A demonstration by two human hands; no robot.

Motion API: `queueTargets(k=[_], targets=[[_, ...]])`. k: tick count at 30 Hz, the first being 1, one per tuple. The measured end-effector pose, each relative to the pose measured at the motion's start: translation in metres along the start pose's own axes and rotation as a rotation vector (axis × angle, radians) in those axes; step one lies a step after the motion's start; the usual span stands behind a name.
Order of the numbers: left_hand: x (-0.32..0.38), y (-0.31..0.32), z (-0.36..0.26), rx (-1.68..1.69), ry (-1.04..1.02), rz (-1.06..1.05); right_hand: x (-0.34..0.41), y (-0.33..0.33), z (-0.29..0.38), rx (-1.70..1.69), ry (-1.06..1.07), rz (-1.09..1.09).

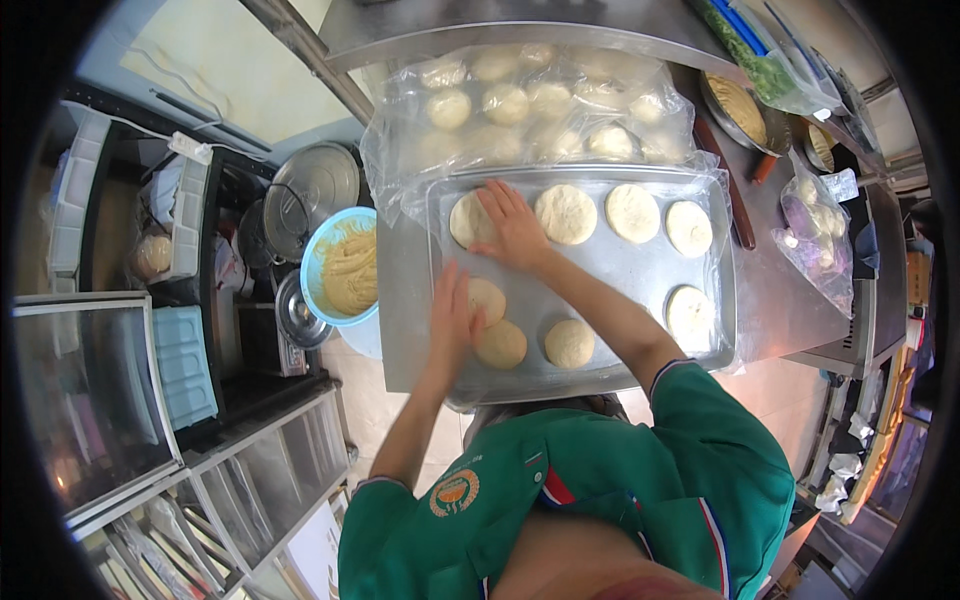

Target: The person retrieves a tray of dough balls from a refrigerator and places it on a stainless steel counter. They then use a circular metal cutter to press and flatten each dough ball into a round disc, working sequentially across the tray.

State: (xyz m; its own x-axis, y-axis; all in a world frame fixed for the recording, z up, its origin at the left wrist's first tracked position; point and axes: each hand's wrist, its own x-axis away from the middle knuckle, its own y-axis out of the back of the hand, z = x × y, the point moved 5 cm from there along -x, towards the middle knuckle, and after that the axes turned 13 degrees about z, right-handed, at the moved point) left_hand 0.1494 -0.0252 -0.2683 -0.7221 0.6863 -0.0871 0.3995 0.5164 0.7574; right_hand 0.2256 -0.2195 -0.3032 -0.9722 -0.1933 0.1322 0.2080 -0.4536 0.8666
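My right hand (517, 229) lies flat over the right side of a flattened dough round (466, 219) in the far left corner of a metal baking tray (600, 281). Just below it, my left hand (448, 319) is slightly blurred, its fingers extended along the left side of another dough round (489, 300) and partly covering it. A thicker dough ball (502, 345) touches that round, and one more dough ball (570, 343) sits to the right. Wide flat rounds (565, 214) line the far side of the tray, and another flat round (690, 316) rests near the right edge.
Behind the tray, clear plastic film (390, 142) covers several dough balls (506, 103). A blue bowl (309, 289) of tan paste stands left of the steel table (405, 300). On the right are a dark red rod (739, 202), a pan (731, 139) and a plastic bag (817, 232).
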Motion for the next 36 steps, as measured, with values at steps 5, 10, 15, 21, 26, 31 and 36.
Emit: queueTargets(k=[5, 10, 15, 21, 26, 31, 36], targets=[[0.033, -0.036, -0.016, -0.101, 0.053, 0.198, 0.001, -0.006, 0.016, 0.125, -0.166, 0.047], [0.015, 0.004, -0.028, 0.039, 0.018, -0.034, -0.007, 0.01, 0.019, 0.111, -0.249, 0.065], [-0.023, 0.047, -0.046, -0.056, 0.02, -0.081, 0.035, 0.056, -0.005, -0.402, 0.008, -0.039], [-0.065, 0.001, -0.066, -0.191, -0.153, 0.252, 0.15, 0.06, -0.022, -0.42, 0.108, -0.276], [-0.075, -0.009, -0.065, -0.39, -0.109, 0.042, 0.275, 0.071, -0.123, -0.126, -0.224, -0.36], [-0.078, 0.016, -0.087, -0.47, -0.03, -0.097, 0.37, 0.087, -0.188, 0.052, -0.449, -0.427], [-0.065, -0.028, -0.135, -0.098, -0.238, 0.028, 0.349, 0.061, -0.148, -0.026, -0.187, -0.309]])
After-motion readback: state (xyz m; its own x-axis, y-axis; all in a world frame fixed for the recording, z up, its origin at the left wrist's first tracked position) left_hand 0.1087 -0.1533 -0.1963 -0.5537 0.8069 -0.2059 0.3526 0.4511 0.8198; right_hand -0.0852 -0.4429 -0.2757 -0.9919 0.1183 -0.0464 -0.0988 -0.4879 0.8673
